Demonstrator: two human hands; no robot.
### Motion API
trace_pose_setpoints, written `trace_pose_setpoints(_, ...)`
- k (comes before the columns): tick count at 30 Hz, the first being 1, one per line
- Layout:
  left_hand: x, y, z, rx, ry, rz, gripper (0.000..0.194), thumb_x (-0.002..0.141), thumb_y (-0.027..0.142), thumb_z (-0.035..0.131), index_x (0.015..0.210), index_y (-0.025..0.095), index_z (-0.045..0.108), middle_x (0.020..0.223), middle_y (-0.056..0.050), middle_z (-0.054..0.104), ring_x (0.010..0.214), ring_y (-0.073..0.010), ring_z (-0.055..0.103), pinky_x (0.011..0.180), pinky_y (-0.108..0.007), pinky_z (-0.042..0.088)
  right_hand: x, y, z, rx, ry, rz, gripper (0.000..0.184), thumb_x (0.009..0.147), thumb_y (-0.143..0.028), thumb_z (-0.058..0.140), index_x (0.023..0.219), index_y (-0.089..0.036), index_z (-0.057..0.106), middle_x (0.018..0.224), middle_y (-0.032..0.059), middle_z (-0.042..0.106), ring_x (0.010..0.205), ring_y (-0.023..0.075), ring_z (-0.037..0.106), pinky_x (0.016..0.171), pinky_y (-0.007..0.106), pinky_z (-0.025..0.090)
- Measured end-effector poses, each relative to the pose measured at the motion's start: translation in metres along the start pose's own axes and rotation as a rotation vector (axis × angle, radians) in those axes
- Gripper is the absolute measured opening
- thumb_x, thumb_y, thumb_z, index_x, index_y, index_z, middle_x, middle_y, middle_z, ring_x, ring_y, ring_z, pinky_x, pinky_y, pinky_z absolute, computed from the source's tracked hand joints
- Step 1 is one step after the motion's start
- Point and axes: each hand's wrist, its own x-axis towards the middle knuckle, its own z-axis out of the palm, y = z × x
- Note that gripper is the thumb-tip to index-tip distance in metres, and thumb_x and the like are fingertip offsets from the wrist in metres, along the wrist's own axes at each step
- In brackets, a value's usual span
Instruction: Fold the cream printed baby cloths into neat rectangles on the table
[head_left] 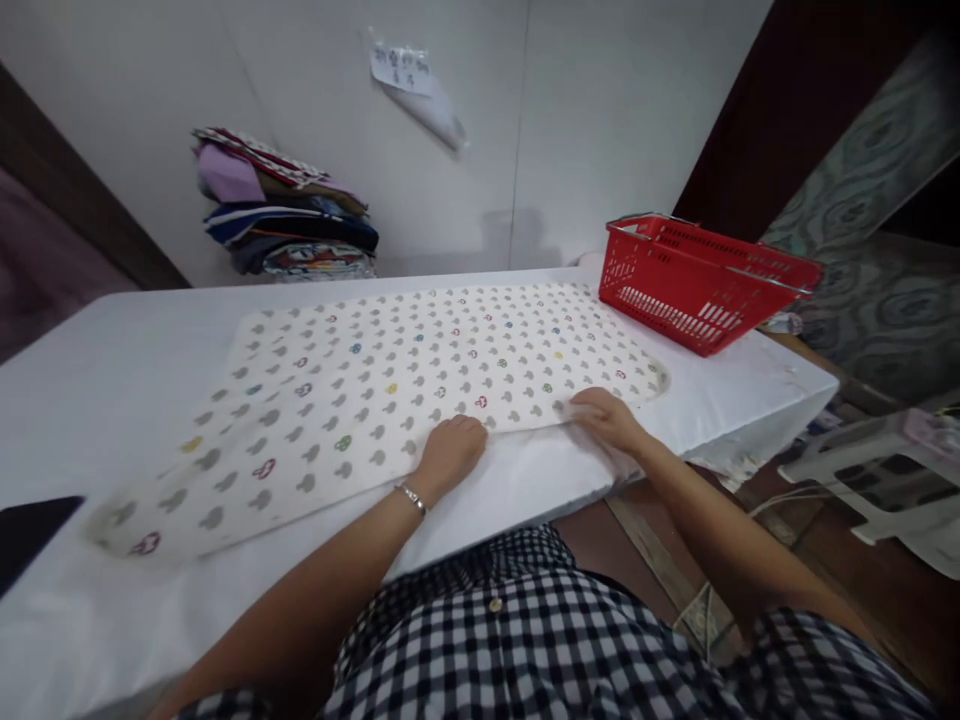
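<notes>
A cream cloth (pixel 420 380) printed with small grey and coloured mushroom shapes lies spread flat across the table, its rounded corners at the near left and right. My left hand (pixel 452 455), with a silver bracelet at the wrist, rests on the cloth's near edge, fingers curled down over it. Farther right along the same edge, my right hand (pixel 606 418) pinches the cloth between thumb and fingers, slightly blurred. The fingertips of the left hand are partly hidden by the hand itself.
A red plastic basket (pixel 705 285) stands at the table's back right. Folded fabrics (pixel 292 215) are stacked at the back left against the wall. A dark flat item (pixel 34 535) lies at the left edge. A white plastic stool (pixel 885 475) is on the floor at right.
</notes>
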Motion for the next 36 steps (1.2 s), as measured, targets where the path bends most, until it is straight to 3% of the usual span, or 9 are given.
trace_pose_setpoints(2,0.003,0.001,-0.002,-0.011,0.006,-0.057,0.024,0.091,0.021,0.036,0.087,0.016,0.059,0.089,-0.007,0.063,0.087,-0.0191,0.056,0.075,-0.033,0.042,0.007,-0.022,0.021,0.011,-0.073,-0.184,0.027,0.084,-0.036,0.055,0.105,-0.022,0.064,0.108,0.0074,0.063,0.104,0.0211,0.055,0.091,0.039,0.043)
trace_pose_setpoints(4,0.007,0.002,-0.005,-0.012,0.006,-0.114,0.025,0.092,0.022,0.034,0.088,0.015,0.058,0.088,-0.007,0.063,0.083,-0.0182,0.057,0.073,-0.032,0.042,0.015,-0.035,0.036,-0.044,-0.094,-0.273,0.024,0.086,-0.031,0.054,0.104,-0.022,0.065,0.107,0.0079,0.064,0.103,0.0213,0.055,0.089,0.039,0.043)
trace_pose_setpoints(8,0.008,0.004,-0.008,0.048,-0.043,-0.14,0.027,0.093,0.021,0.033,0.09,0.013,0.058,0.087,-0.008,0.063,0.081,-0.0197,0.058,0.071,-0.032,0.041,0.026,-0.04,0.05,-0.205,-0.034,-0.246,0.02,0.088,-0.022,0.05,0.093,-0.021,0.069,0.095,0.0078,0.067,0.09,0.0208,0.057,0.081,0.036,0.044)
trace_pose_setpoints(11,0.002,0.004,-0.007,0.062,-0.048,-0.076,0.026,0.093,0.02,0.033,0.098,0.014,0.057,0.091,-0.009,0.063,0.087,-0.0214,0.058,0.074,-0.034,0.042,0.025,-0.039,0.052,-0.275,-0.032,-0.234,0.019,0.087,-0.02,0.051,0.093,-0.02,0.069,0.094,0.0071,0.067,0.088,0.0215,0.057,0.077,0.035,0.043)
trace_pose_setpoints(15,-0.011,0.003,-0.009,0.001,-0.014,0.015,0.033,0.09,0.025,0.042,0.121,0.018,0.047,0.111,-0.008,0.06,0.101,-0.0216,0.054,0.082,-0.036,0.042,0.016,-0.04,0.051,-0.289,-0.04,-0.247,0.019,0.087,-0.02,0.051,0.1,-0.02,0.066,0.096,0.0069,0.067,0.09,0.0217,0.056,0.077,0.035,0.041)
trace_pose_setpoints(22,-0.032,-0.007,-0.018,0.077,-0.055,-0.069,0.031,0.084,0.007,0.035,0.105,0.017,0.056,0.105,-0.009,0.061,0.095,-0.0218,0.054,0.078,-0.036,0.042,0.014,-0.037,0.044,-0.316,-0.038,-0.244,0.021,0.09,-0.025,0.047,0.095,-0.02,0.067,0.097,0.0083,0.066,0.091,0.0218,0.056,0.078,0.036,0.042)
trace_pose_setpoints(27,-0.046,-0.017,-0.026,0.115,-0.034,-0.161,0.03,0.08,0.004,0.037,0.096,0.016,0.059,0.101,-0.01,0.061,0.093,-0.0231,0.054,0.075,-0.036,0.043,0.016,-0.028,0.031,-0.377,-0.082,-0.214,0.024,0.089,-0.023,0.046,0.095,-0.019,0.069,0.097,0.0094,0.066,0.091,0.0227,0.056,0.079,0.036,0.042)
trace_pose_setpoints(32,-0.069,-0.044,-0.036,0.164,-0.031,-0.264,0.031,0.082,0.008,0.038,0.101,0.016,0.061,0.106,-0.01,0.063,0.1,-0.0244,0.055,0.081,-0.038,0.044,0.011,-0.01,0.016,-0.444,-0.128,-0.12,0.023,0.087,-0.022,0.05,0.096,-0.02,0.071,0.097,0.0088,0.067,0.09,0.0238,0.058,0.08,0.036,0.044)
trace_pose_setpoints(36,-0.072,-0.077,-0.051,0.157,-0.085,-0.304,0.033,0.084,0.013,0.037,0.103,0.019,0.063,0.105,-0.007,0.065,0.097,-0.0229,0.058,0.078,-0.036,0.047,0.026,0.0,0.002,-0.45,-0.271,-0.01,0.02,0.084,-0.023,0.054,0.094,-0.024,0.072,0.097,0.0055,0.068,0.09,0.0232,0.059,0.075,0.033,0.047)
